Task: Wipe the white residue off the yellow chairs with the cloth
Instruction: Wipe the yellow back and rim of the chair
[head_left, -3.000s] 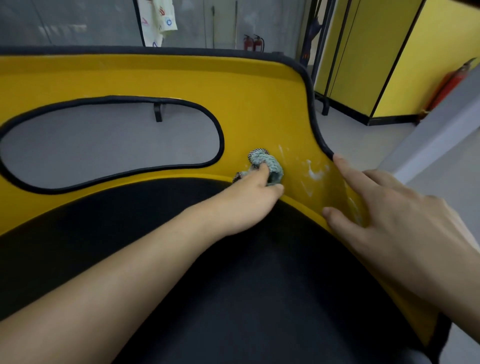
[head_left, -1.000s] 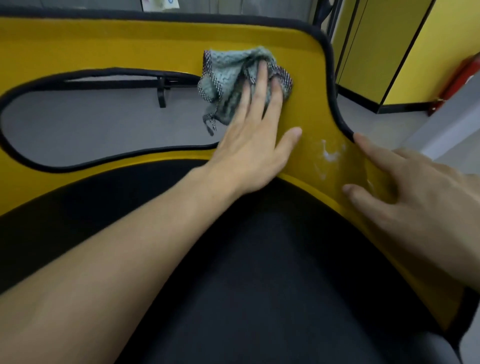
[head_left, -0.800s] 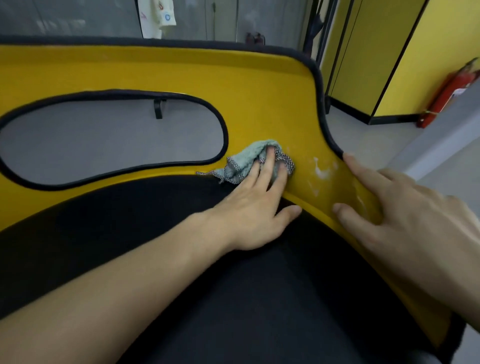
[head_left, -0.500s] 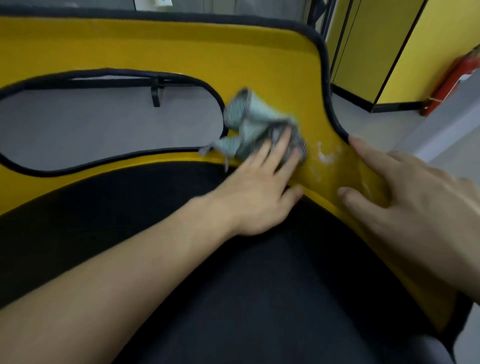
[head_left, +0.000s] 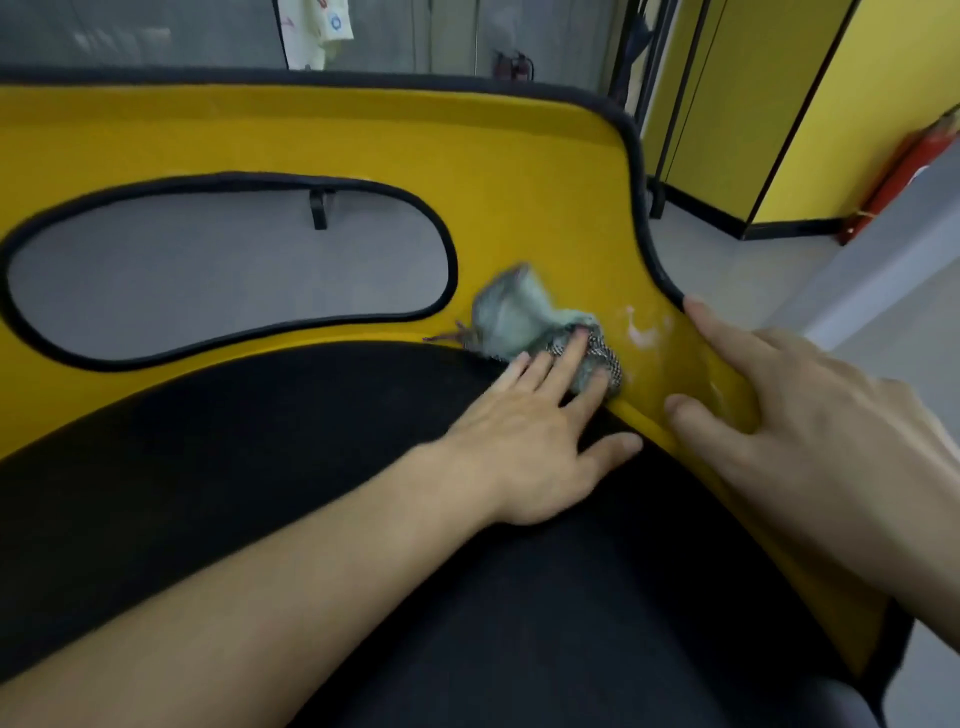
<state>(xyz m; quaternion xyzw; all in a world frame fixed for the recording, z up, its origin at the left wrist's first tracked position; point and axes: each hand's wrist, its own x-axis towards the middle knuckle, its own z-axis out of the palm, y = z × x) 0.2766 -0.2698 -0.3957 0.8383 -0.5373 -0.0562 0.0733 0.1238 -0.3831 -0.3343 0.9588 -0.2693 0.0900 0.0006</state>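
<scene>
The blue-grey cloth (head_left: 511, 317) is pressed against the yellow chair (head_left: 519, 171) by the straight fingers of the left hand (head_left: 530, 441), just beside the white residue (head_left: 641, 332). The right hand (head_left: 810, 431), fingers spread, is rested on the chair's edge.

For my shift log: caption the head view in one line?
Left hand presses cloth on yellow chair beside white residue; right hand rests on its edge.

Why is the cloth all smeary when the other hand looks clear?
Head view: the cloth is smeared by motion blur, probably moving fast under the fingers of the left hand; head view: the right hand, resting on the yellow chair, looks sharper; head view: the white residue beside the cloth shows clearly.
</scene>
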